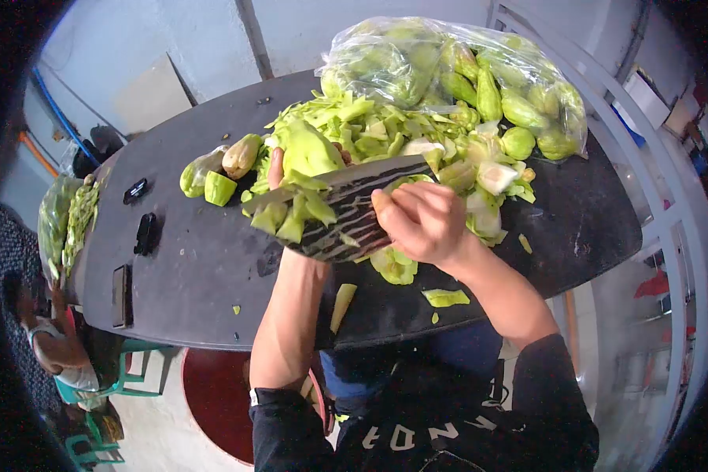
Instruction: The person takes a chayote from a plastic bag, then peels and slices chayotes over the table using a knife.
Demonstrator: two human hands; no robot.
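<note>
My right hand [423, 216] is closed around the handle end of a broad knife like a cleaver [362, 200], its dark blade streaked with light lines. Several pale green slices [295, 216] cling to the left part of the blade. Behind the blade my left hand [275, 167] grips a peeled, light green chayote [311, 149]; fingertips show on both sides of it, while the palm is hidden by the knife. Just beyond lies a heap of cut chayote pieces [370, 130]. Larger pale chunks [495, 178] rest at its right side.
A clear plastic bag [385, 59] full of whole chayotes stands at the table's far side. Left of the heap are a few chayotes [242, 156] and a cut one [219, 189]. Small black objects [145, 234] lie on the dark table [197, 275]. A person [59, 346] sits at the left.
</note>
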